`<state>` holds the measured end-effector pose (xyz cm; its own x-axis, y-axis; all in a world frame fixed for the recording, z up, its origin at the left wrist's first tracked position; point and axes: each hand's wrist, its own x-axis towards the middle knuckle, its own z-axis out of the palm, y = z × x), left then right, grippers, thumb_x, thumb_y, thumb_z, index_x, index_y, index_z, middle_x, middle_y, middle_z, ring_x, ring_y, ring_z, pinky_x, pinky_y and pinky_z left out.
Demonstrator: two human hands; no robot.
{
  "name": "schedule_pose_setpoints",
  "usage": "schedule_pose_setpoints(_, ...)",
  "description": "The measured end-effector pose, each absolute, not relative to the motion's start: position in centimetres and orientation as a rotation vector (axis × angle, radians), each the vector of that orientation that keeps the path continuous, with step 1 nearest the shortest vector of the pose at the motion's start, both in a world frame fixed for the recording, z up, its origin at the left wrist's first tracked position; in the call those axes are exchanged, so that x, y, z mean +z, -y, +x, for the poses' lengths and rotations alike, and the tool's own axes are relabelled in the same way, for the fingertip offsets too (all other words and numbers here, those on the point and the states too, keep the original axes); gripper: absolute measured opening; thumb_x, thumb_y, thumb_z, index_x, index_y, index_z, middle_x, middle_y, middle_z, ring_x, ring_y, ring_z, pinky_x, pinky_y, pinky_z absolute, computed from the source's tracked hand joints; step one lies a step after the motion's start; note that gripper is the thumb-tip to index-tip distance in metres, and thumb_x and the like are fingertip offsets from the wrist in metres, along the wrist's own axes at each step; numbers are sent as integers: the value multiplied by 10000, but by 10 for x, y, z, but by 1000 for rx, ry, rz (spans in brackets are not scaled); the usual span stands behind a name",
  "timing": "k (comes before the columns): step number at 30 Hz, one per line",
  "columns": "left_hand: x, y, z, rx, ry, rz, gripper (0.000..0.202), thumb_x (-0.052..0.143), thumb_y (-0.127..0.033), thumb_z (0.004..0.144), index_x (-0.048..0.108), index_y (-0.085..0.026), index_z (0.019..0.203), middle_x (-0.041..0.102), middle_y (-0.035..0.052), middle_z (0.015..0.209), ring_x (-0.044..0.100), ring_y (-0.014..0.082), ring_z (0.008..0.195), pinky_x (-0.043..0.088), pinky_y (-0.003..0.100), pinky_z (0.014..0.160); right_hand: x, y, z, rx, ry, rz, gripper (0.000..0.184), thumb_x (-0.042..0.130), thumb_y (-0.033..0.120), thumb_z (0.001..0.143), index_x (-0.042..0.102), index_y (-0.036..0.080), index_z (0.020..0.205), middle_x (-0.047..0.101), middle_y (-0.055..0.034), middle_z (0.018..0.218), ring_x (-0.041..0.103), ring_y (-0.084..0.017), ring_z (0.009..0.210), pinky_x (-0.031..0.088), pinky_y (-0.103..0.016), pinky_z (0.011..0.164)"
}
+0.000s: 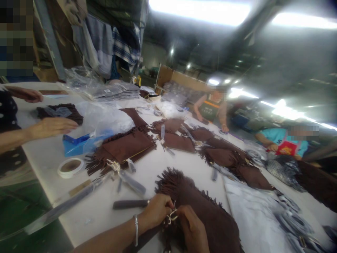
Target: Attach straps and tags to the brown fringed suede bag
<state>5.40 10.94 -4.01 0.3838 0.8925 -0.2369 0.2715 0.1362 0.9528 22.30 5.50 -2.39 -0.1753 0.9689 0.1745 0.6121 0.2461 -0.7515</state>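
Note:
A brown fringed suede bag lies on the white table right in front of me. My left hand, with a silver bangle on its wrist, pinches a small pale metal clasp at the bag's near edge. My right hand is closed on the same clasp from the other side. A dark strap runs left from under my left hand.
Several more brown fringed bags with straps lie across the table. A tape roll and a blue plastic bag sit at left, where another person's hand rests. Two people sit at the far right side. Clear plastic bags lie at right.

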Motion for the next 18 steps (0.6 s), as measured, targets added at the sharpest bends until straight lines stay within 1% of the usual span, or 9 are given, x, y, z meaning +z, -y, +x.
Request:
schedule_pose_setpoints(3, -39, -113, 53, 664, -1163, 1565, 179, 519, -161, 674, 688, -172, 732, 682, 16, 694, 625, 167, 671, 400, 227, 561, -22, -54, 223, 701, 1850, -1422, 260, 375, 320, 969, 573, 228, 828, 591, 2, 826, 569, -121, 744, 422, -188, 679)
schedule_pose_setpoints(7, -39, -115, 54, 653, -1161, 1738, 168, 502, -155, 721, 666, -191, 703, 686, 18, 701, 618, 176, 692, 378, 258, 603, -20, -54, 221, 668, 1847, -1446, 287, 369, 317, 969, 587, 225, 807, 597, 1, 812, 575, -123, 731, 428, -190, 669)
schedule_pose_setpoints(10, -38, -114, 56, 672, -1150, 1945, 178, 480, -150, 775, 640, -202, 717, 681, 51, 736, 610, 210, 725, 361, 295, 628, -20, -54, 221, 696, 1873, -1468, 296, 350, 307, 977, 580, 224, 810, 587, -1, 814, 571, -123, 734, 430, -192, 671)
schedule_pose_setpoints(13, -36, -113, 57, 685, -1115, 2108, 163, 461, -170, 823, 616, -193, 780, 659, 95, 788, 583, 224, 717, 342, 316, 626, -19, -53, 222, 685, 1897, -1468, 285, 346, 293, 980, 575, 223, 825, 585, -8, 837, 571, -126, 763, 432, -197, 699)
schedule_pose_setpoints(15, -35, -114, 54, 720, -1130, 2075, 161, 438, -193, 848, 585, -192, 782, 634, 86, 782, 560, 210, 702, 341, 309, 623, -19, -53, 223, 667, 1914, -1459, 257, 350, 274, 976, 577, 225, 864, 593, -16, 881, 579, -130, 809, 436, -202, 732)
schedule_pose_setpoints(18, -39, -119, 45, 781, -1151, 1802, 169, 404, -215, 855, 525, -198, 738, 599, 33, 715, 548, 179, 665, 355, 278, 593, -18, -52, 224, 639, 1936, -1454, 211, 374, 233, 952, 580, 230, 903, 597, -22, 926, 587, -138, 856, 442, -208, 766)
